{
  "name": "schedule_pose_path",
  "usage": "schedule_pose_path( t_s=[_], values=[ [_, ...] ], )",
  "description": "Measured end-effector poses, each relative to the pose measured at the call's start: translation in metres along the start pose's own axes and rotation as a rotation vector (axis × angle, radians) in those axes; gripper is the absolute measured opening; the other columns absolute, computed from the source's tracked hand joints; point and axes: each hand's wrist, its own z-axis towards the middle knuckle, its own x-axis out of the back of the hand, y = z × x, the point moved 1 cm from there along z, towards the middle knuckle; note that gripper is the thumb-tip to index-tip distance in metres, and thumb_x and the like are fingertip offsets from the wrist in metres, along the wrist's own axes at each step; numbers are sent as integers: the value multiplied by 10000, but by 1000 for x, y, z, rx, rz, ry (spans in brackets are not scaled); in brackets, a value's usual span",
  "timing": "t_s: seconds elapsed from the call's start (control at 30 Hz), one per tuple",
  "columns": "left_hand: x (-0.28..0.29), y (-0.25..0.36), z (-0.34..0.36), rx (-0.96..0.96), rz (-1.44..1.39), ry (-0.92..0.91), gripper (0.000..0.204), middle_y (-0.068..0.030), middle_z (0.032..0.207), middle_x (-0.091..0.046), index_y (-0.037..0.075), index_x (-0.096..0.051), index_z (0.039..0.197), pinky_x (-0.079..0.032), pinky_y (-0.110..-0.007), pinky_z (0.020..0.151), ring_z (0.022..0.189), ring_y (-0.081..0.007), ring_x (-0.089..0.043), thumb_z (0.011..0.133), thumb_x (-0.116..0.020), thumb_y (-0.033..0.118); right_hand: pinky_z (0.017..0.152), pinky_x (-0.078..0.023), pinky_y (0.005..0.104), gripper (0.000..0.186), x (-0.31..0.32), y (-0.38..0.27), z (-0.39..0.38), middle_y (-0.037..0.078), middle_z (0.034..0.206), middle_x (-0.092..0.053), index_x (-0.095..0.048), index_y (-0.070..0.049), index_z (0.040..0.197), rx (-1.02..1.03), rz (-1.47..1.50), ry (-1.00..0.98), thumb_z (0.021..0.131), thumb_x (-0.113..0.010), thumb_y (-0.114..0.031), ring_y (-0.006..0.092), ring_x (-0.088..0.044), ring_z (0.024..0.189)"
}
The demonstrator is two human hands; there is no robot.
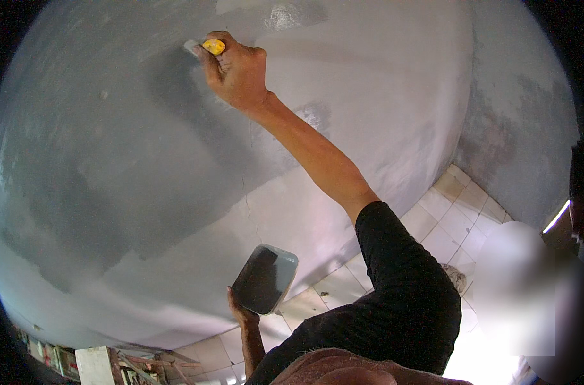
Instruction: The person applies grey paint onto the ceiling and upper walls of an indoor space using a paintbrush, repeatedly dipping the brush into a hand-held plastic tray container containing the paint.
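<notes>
High on the wall, my right hand (239,72) is closed round the yellow handle of a paintbrush (213,46). The brush's pale grey head rests at or close to the wall (131,135), which carries patches of darker grey paint over a lighter coat. Lower down, my left hand (242,310) grips the near left side of a rectangular tub (290,262) with rounded corners. Dark grey paint lies in the tub, and its inner wall is smeared lighter grey. Part of the left hand is hidden beneath the tub.
A thin crack (246,199) runs down the wall. Pale floor tiles (433,228) lie along its foot, and a second grey wall (523,115) meets it at the right. At lower left stands a white block-like object (94,366) beside cluttered shelves. A blurred area covers the lower right.
</notes>
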Motion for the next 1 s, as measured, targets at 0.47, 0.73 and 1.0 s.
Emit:
schedule_pose_path(
  t_s=[0.47, 0.73, 1.0],
  values=[
    [6, -15, 9, -36, 61, 9, 628, -172, 1245, -600, -7, -559, 1267, -438, -450, 990, 1131, -323, -579, 995, -360, 524, 540, -485, 342, 204, 151, 175, 12, 99, 657, -682, -699, -37, 779, -125, -671, 261, 818, -741, -233, 232, -648, 555],
    [22, -11, 15, 52, -53, -19, 646, -182, 1285, -576, -13, -540, 1293, -428, -488, 1007, 1171, -348, -553, 981, -382, 530, 472, -480, 246, 148, 1, 2, -53, 56, 691, -682, -687, -38, 966, -60, 54, 4, 835, -712, -103, 134, -608, 492],
    [-23, 7, -3, 23, -8, -29, 671, -196, 1315, -557, -21, -521, 1319, -419, -500, 1023, 1186, -360, -545, 975, -380, 538, 556, -488, 273, 170, 88, 142, -30, 69, 704, -692, -712, 16, 826, -393, -41, 170, 832, -741, -152, 104, -630, 614]
  ],
)
